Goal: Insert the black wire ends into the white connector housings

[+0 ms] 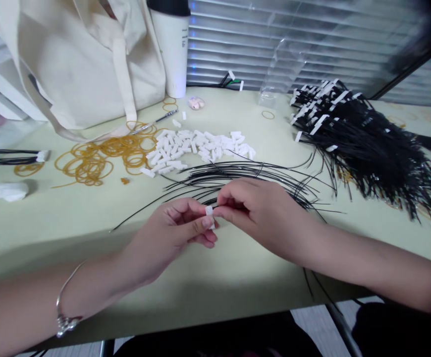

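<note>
My left hand [180,225] pinches a small white connector housing [209,212] between thumb and fingers, above the front half of the table. Right beside it, the closed thumb and forefinger of my right hand [250,206] hold a thin black wire, whose end meets the housing; how deep it sits I cannot tell. Just behind both hands lies a loose spread of black wires [238,171]. Beyond them is a heap of white connector housings [200,144]. Two black wires hang over the table edge beneath my right forearm.
Yellow rubber bands [100,153] and a pen [154,122] lie at left-centre. A large bundle of black wires with white connectors [364,134] fills the right side. A cloth bag [100,64] and a lidded cup [173,49] stand at the back, before window blinds.
</note>
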